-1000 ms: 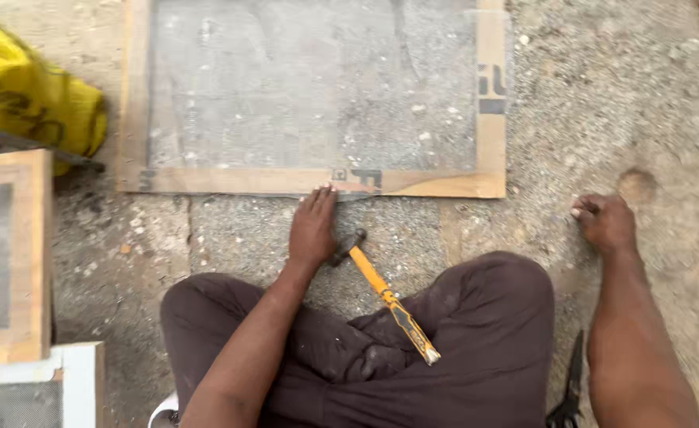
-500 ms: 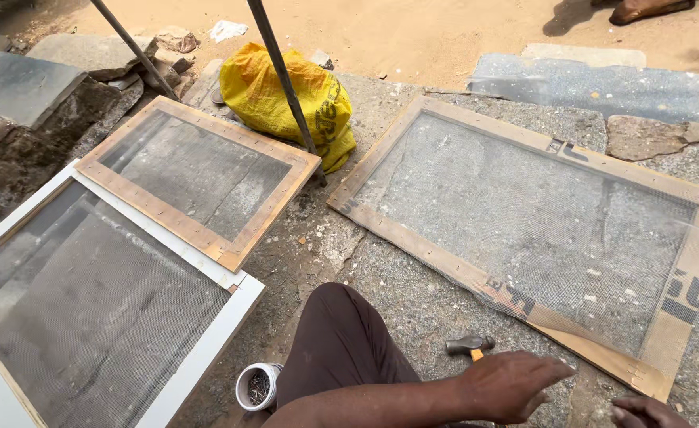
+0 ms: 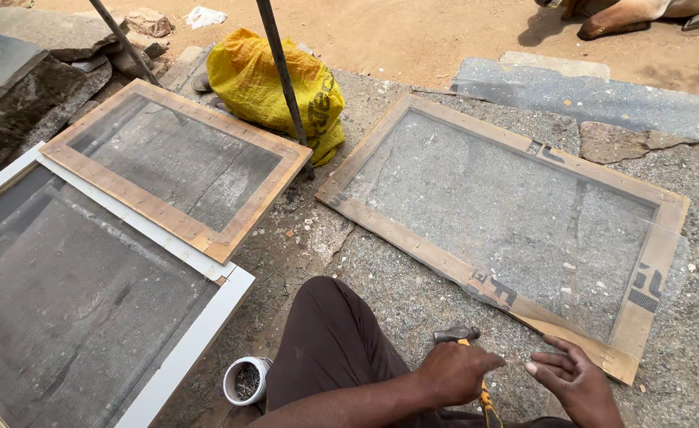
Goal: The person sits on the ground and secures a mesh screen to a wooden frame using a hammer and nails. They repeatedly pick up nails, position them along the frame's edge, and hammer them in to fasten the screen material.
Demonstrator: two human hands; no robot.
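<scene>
My left hand [image 3: 456, 371] is curled over a hammer [image 3: 455, 334]. Its dark metal head pokes out above my knuckles and its yellow handle shows below them. My right hand [image 3: 575, 380] is just to the right, fingers apart and holding nothing, close to the near corner of a wooden frame [image 3: 413, 230]. The frame lies flat on the stone ground, and fine mesh [image 3: 508, 222] is stretched over it. The mesh overhangs the frame's right end. My knee in dark trousers [image 3: 326, 341] is bent at the bottom centre.
A smaller meshed wooden frame [image 3: 167, 214] rests on a large white-framed screen [image 3: 199, 333] at the left. A small white cup of nails [image 3: 246, 380] stands by my knee. A yellow sack [image 3: 274, 79] and two slanted metal rods [image 3: 282, 71] are behind. Stone slabs lie at the far left.
The view has swung from straight down on one frame to take in the frames at the left. My left hand has closed over the hammer, and my right hand has come in beside it.
</scene>
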